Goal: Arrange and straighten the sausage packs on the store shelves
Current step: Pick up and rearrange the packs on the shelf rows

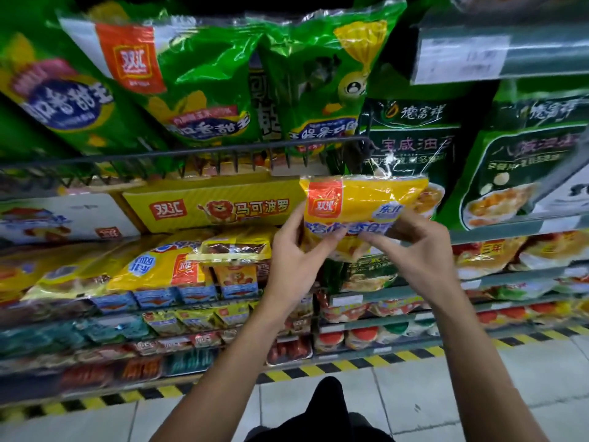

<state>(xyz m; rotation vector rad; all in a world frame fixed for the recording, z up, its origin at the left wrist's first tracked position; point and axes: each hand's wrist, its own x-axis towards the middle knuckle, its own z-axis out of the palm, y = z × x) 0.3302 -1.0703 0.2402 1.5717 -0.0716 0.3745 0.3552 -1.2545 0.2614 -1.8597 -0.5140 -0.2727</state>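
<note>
Both hands lifting yellow pack (360,205) off shelves, holding it mid-air at frame centre, label facing person, likely for checking orientation before slotting.
Left hand (294,253) pinching pack's 7 o'clock corner; right hand (414,247) pinching its 5 o'clock edge, probably keeping film taut.
Yellow box (216,207) sitting at pack's 9 o'clock.
Green bags (204,78) leaning behind wire rail (191,151) at 12 o'clock, rail stopping slide.
Likely destination: yellow packs row (153,266) at 8 o'clock.

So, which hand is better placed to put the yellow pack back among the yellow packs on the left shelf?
Probably the left hand: it grips the yellow pack on the side nearer those packs. The right hand would cross over.
</note>
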